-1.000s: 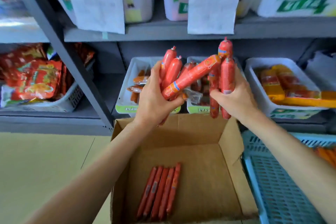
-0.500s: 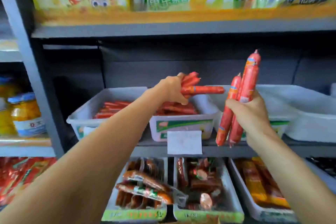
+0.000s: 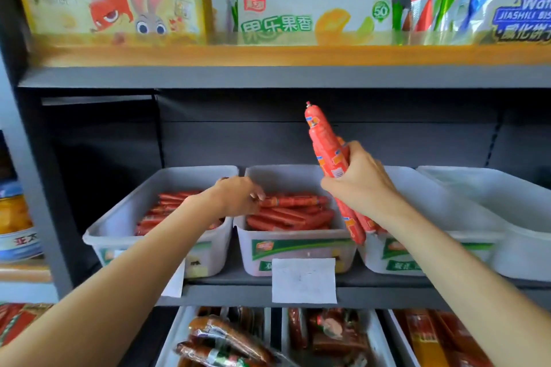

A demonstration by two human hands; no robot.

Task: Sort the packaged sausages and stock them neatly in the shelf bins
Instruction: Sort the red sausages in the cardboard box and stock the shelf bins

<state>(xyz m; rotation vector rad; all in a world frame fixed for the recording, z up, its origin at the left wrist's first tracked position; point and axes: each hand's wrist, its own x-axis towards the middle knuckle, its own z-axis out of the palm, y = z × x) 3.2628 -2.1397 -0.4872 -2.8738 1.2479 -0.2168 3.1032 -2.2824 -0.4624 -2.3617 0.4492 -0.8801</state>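
— Light?
— Soft daylight, seems to come from the left; the left upright (image 3: 18,188) is pale and washed out. No hard glare.
— Shadows?
— Back panel (image 3: 268,134) under the upper shelf is dark, details lost. The bins (image 3: 298,244) in front are evenly lit.
— Sharpness?
— Middling. The left hand (image 3: 238,197) is slightly smeared, print on the snack packs (image 3: 313,21) is soft, the paper tag (image 3: 304,280) unreadable.
— Edges?
— Wide-angle bend: shelf boards bow, forearms stretch toward the bottom corners.
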